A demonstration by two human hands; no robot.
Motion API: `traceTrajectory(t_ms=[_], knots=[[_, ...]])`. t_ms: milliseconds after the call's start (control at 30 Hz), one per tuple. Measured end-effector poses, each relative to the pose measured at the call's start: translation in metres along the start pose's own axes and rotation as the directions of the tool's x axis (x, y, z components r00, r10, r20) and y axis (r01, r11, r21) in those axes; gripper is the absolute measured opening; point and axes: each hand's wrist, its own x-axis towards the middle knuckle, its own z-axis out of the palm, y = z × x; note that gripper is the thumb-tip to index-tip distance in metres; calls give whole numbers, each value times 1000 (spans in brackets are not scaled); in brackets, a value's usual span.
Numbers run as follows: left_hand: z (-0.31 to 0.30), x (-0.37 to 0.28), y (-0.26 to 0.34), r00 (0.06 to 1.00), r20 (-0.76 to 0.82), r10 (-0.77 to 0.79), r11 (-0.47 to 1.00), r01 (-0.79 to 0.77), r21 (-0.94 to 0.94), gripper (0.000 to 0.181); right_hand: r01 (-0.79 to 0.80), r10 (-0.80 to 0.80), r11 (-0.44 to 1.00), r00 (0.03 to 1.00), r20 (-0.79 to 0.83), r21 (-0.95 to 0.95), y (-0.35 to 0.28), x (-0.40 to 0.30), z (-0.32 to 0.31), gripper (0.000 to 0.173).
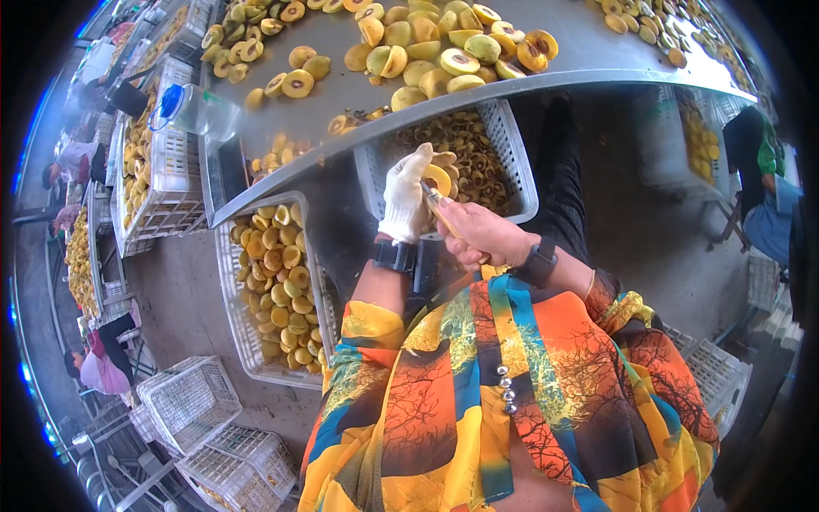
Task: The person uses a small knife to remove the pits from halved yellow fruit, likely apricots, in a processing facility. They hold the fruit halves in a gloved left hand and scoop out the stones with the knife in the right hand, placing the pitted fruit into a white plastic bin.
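My left hand (408,192), in a white knit glove, holds a halved yellow stone fruit (437,179) with its cut face turned towards me. In my bare right hand (480,232) is a small tool with a wooden handle (448,221); its metal tip (427,188) meets the middle of the fruit half. Whether the tip is a blade or a scoop is too small to tell. Both hands are above a grey plastic crate (526,185) that contains many brown pits and scraps (477,144). My left fingers partly cover the fruit.
A metal table (563,38) with a raised rim carries many fruit halves (441,51). Left of me stands a white crate (233,307) of fruit halves. A plastic bottle (203,114) with a blue cap is near the table's left end. People sit nearby on both sides.
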Motion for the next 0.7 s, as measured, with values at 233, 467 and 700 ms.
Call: traceTrajectory(t_ms=[233,467,700], knots=[[-10,2,6,991,-59,118,974,-104,201,41,-122,19,962,922,386,245,4,19,-19,43],[1,-8,33,929,-317,191,937,-269,-221,48,-11,-282,895,761,584,447,9,34,-29,40],[-145,-111,72,498,-660,563,770,-25,638,45,180,-386,444,923,-5,-878,11,71,-65,36]])
